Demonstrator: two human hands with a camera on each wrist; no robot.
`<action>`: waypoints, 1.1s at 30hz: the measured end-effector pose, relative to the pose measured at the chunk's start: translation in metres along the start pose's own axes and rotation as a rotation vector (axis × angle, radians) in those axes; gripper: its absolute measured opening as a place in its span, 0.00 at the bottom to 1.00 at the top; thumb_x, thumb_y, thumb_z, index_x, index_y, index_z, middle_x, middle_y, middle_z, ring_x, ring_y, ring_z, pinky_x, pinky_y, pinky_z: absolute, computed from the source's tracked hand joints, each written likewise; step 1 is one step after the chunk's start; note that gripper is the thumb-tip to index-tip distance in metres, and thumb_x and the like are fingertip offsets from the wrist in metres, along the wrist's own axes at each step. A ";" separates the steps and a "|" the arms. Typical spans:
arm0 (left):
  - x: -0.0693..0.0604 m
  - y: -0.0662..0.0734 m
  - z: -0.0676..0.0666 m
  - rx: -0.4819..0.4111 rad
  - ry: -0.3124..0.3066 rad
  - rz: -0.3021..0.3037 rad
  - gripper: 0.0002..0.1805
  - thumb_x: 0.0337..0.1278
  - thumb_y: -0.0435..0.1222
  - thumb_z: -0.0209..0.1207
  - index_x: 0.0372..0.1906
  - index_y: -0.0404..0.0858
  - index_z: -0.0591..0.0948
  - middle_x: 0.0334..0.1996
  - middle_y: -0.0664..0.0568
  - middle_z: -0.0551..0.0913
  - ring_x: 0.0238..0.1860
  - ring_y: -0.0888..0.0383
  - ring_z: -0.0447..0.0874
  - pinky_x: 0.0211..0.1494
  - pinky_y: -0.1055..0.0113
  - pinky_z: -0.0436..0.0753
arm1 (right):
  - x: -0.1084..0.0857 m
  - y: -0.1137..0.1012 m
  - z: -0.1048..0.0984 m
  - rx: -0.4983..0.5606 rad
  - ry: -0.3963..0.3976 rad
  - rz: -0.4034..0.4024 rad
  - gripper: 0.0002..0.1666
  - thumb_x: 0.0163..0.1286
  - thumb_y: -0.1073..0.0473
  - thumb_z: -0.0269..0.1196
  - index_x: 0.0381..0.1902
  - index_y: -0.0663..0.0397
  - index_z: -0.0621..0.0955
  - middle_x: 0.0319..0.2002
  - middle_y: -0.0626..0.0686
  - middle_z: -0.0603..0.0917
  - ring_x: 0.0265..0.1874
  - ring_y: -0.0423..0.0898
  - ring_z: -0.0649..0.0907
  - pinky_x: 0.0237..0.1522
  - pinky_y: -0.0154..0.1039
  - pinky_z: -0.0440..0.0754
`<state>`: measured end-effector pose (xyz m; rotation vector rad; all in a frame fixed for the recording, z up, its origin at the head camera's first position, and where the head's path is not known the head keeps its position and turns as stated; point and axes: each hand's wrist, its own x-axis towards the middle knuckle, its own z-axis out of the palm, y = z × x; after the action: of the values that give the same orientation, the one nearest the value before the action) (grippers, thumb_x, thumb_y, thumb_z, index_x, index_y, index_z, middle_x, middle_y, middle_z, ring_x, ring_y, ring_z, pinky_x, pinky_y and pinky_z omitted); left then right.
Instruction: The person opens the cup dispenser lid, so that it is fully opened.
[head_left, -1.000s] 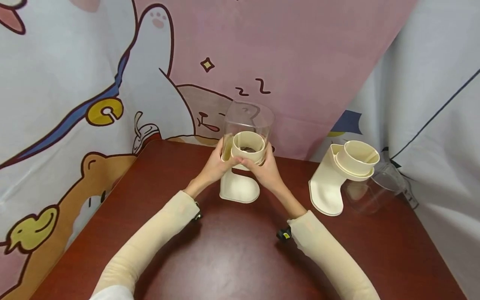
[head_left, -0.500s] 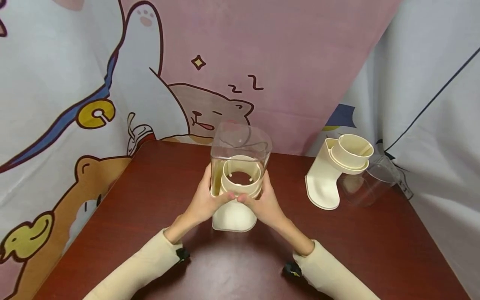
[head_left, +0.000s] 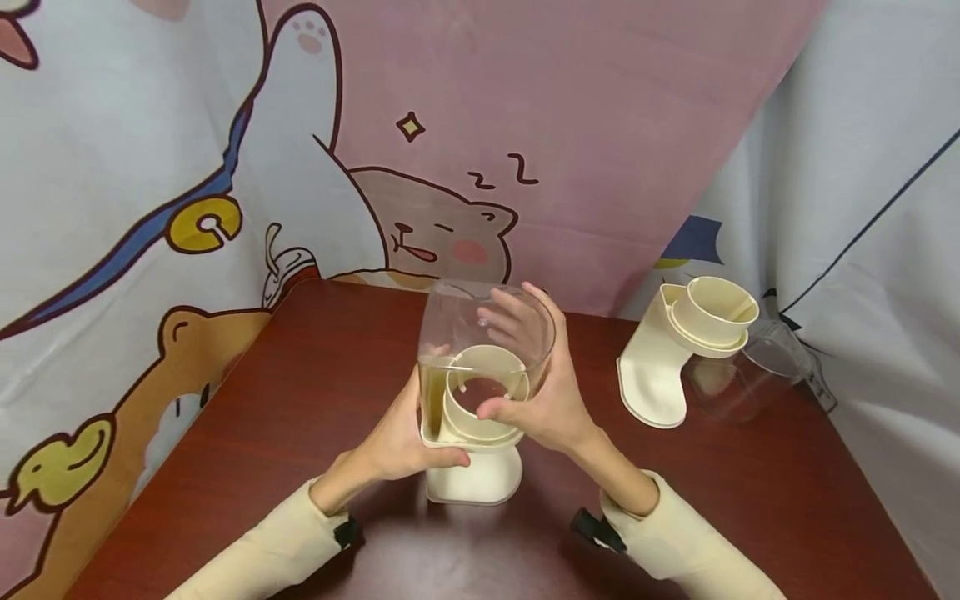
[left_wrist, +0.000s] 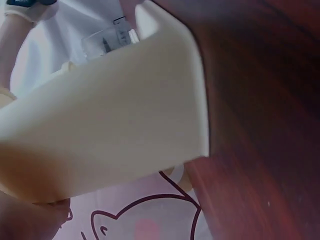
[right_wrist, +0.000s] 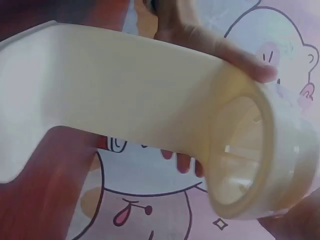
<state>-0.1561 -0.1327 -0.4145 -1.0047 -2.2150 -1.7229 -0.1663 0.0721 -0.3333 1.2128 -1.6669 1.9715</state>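
With the left hand [head_left: 397, 433], gripping a cream plastic stand [head_left: 472, 483] with a rounded foot just under its collar, thumb across the front, fingertips showing past the neck in the right wrist view. With the right hand [head_left: 558, 400], holding the side of a large clear plastic container [head_left: 457, 325], fingers spread along the far wall and visible through it, thumb in front of a cream cylindrical ring [head_left: 474, 423] on top of the stand. Neither flat nor balled up; both curved to the width of the things held. Lower in the head view and nearer the body than half a second ago, stand and container together. Also changed: thumbs almost meeting at the front then, well apart now, with the right hand higher on the container. Probably meaning more of the stand's weight for the left hand, and a steadying or adjusting hold for the right. Apparently around the ring, the container; impossible to tell about full seating on the collar. Foot over or on the dark red table [head_left: 315, 375], contact unclear. Off to the right, untouched and well apart from both hands: a matching upright cream stand [head_left: 651, 387], also topped with a ring, and just beside it a second clear container [head_left: 750, 375], partly hidden.
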 end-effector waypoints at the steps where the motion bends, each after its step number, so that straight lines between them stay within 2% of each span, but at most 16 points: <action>1: 0.000 0.000 0.000 0.005 0.005 -0.003 0.67 0.35 0.58 0.78 0.78 0.47 0.50 0.70 0.48 0.67 0.65 0.54 0.70 0.70 0.68 0.67 | 0.002 0.001 0.002 0.020 0.019 -0.018 0.70 0.49 0.40 0.78 0.75 0.63 0.51 0.68 0.65 0.69 0.65 0.57 0.76 0.67 0.49 0.73; 4: -0.001 -0.001 0.000 0.012 0.020 -0.022 0.65 0.33 0.56 0.80 0.77 0.47 0.52 0.70 0.49 0.67 0.66 0.54 0.70 0.70 0.67 0.67 | 0.003 0.007 0.007 0.058 0.080 -0.068 0.64 0.53 0.44 0.78 0.74 0.65 0.54 0.63 0.64 0.75 0.59 0.54 0.81 0.63 0.48 0.78; 9: 0.000 -0.001 -0.001 0.041 0.051 -0.014 0.66 0.35 0.65 0.74 0.78 0.47 0.52 0.73 0.49 0.63 0.70 0.52 0.65 0.73 0.66 0.63 | 0.005 0.011 0.012 0.057 0.149 -0.076 0.61 0.54 0.44 0.77 0.73 0.66 0.57 0.60 0.65 0.77 0.57 0.55 0.82 0.60 0.48 0.80; 13: 0.001 -0.003 -0.001 0.072 0.045 -0.001 0.66 0.35 0.69 0.70 0.78 0.46 0.51 0.73 0.48 0.63 0.71 0.51 0.65 0.74 0.64 0.63 | 0.006 0.013 0.012 0.038 0.156 -0.102 0.60 0.54 0.44 0.77 0.72 0.67 0.58 0.60 0.65 0.77 0.57 0.55 0.82 0.60 0.47 0.80; 19: 0.004 -0.004 -0.001 0.079 0.013 -0.009 0.65 0.35 0.68 0.72 0.77 0.46 0.52 0.68 0.50 0.70 0.65 0.53 0.71 0.70 0.60 0.67 | 0.004 0.015 0.006 0.019 0.135 -0.176 0.61 0.55 0.47 0.77 0.72 0.70 0.56 0.61 0.66 0.76 0.57 0.55 0.82 0.60 0.46 0.80; 24: 0.006 -0.005 0.000 0.082 0.008 -0.004 0.67 0.36 0.69 0.70 0.78 0.46 0.50 0.69 0.49 0.69 0.65 0.53 0.71 0.70 0.60 0.67 | 0.005 0.013 0.005 0.024 0.154 -0.165 0.60 0.55 0.46 0.77 0.72 0.69 0.58 0.60 0.66 0.77 0.57 0.55 0.82 0.59 0.47 0.81; 28: 0.004 -0.006 -0.001 0.089 0.027 0.007 0.67 0.36 0.71 0.68 0.78 0.45 0.50 0.70 0.47 0.68 0.67 0.52 0.69 0.71 0.62 0.66 | 0.007 0.012 0.008 0.021 0.160 -0.132 0.59 0.56 0.44 0.76 0.72 0.67 0.58 0.60 0.66 0.76 0.57 0.55 0.82 0.59 0.48 0.81; 33: 0.003 -0.005 0.000 0.063 0.014 0.006 0.67 0.36 0.69 0.70 0.79 0.47 0.49 0.67 0.47 0.71 0.64 0.53 0.72 0.70 0.62 0.68 | 0.004 0.013 0.007 0.026 0.149 -0.188 0.60 0.56 0.46 0.76 0.72 0.70 0.57 0.60 0.66 0.76 0.57 0.56 0.82 0.59 0.47 0.81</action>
<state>-0.1615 -0.1319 -0.4171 -0.9805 -2.2402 -1.6422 -0.1749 0.0606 -0.3388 1.1552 -1.4063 1.9221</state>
